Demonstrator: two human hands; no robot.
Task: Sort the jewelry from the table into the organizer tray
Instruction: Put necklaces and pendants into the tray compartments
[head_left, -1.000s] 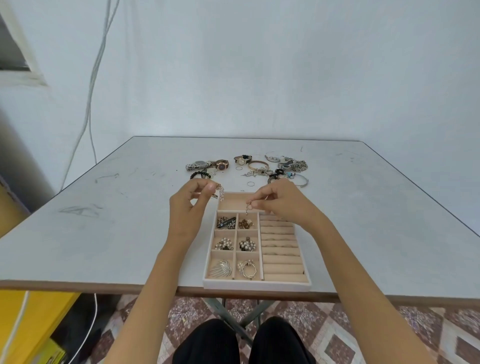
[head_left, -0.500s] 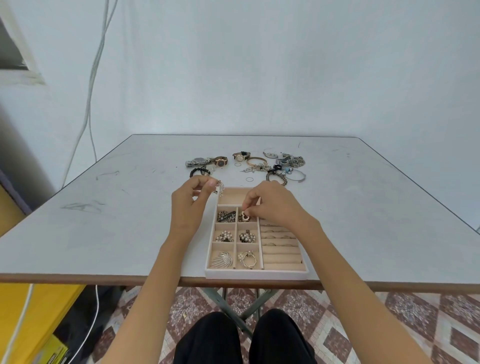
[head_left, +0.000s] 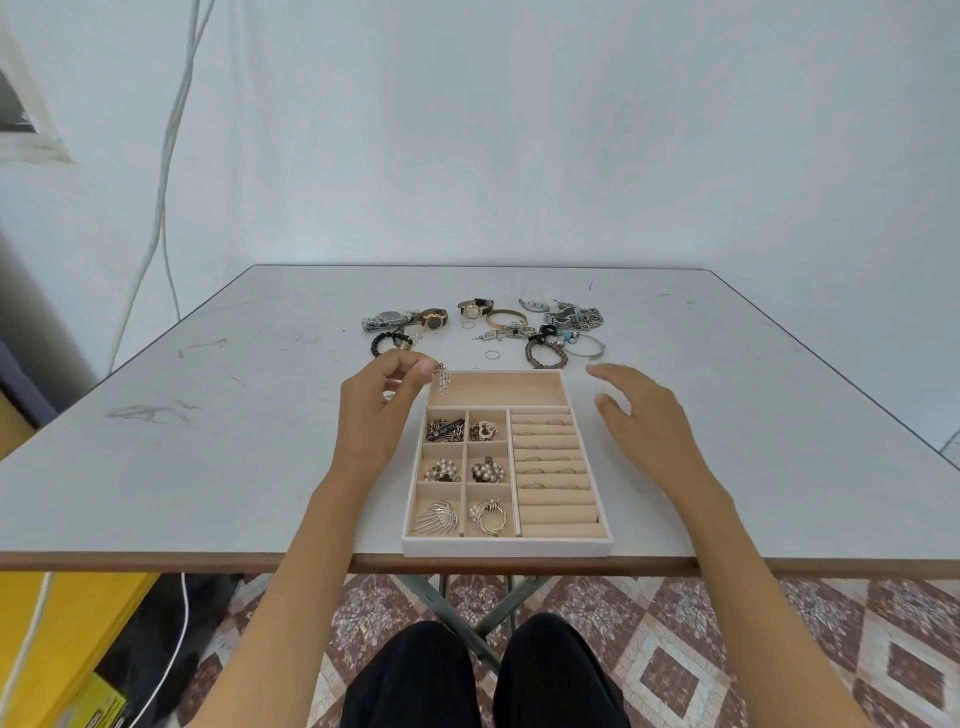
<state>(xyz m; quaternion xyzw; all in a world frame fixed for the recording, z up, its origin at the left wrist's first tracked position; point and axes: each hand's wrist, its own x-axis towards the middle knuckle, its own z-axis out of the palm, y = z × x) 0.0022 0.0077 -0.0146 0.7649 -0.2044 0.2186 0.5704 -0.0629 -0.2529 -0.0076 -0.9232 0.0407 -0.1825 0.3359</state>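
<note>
Pale walls back a grey table (head_left: 208, 441) whose near edge carries the organizer tray (head_left: 506, 548), set between two bare forearms. At the tray's far-left corner the left hand (head_left: 376, 410) pinches a small dangling silver earring (head_left: 441, 376) between thumb and fingertips, so the piece hangs just over the corner of the long empty compartment at the back of the tray. To the tray's right, the right hand (head_left: 644, 421) hovers with fingers spread and apart, holding nothing, near the ring-roll section but not touching it. Six small square compartments on the tray's left side each hold jewelry: dark pieces and a gold heart piece in the far pair, two pearl clusters in the middle pair, a silver fan brooch (head_left: 437, 517) and a gold ring-shaped brooch (head_left: 490, 517) in the near pair. Thin rings sit in several slots of the ring rolls; their number is hard to tell. Beyond the tray lies the unsorted pile (head_left: 540, 325): three watches, a black bead bracelet (head_left: 387, 343), a braided bracelet (head_left: 545, 353), bangles and tangled chains, with two thin loose rings on the tabletop between pile and tray.
</note>
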